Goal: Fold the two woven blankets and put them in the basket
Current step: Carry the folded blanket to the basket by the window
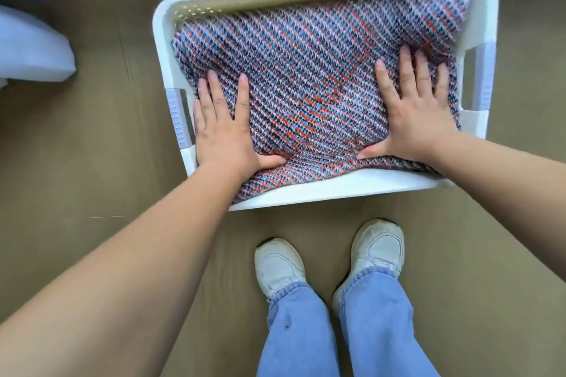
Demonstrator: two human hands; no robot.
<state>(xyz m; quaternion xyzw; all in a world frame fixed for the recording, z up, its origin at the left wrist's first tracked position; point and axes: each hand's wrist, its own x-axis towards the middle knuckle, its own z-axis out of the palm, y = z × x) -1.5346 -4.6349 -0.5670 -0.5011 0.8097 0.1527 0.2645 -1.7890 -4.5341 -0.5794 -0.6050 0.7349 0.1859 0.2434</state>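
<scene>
So the tan floor has the white basket sitting on it, white sneakers just in front, and a pale thing off to the left.

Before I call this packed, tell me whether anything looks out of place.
A corner of the woven blanket laps over the front rim of the basket, by the left hand, rather than lying inside. Nothing else stands out.

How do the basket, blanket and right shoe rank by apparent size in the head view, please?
Largest to smallest:
basket
blanket, lying inside it
right shoe, clearly smallest
</scene>
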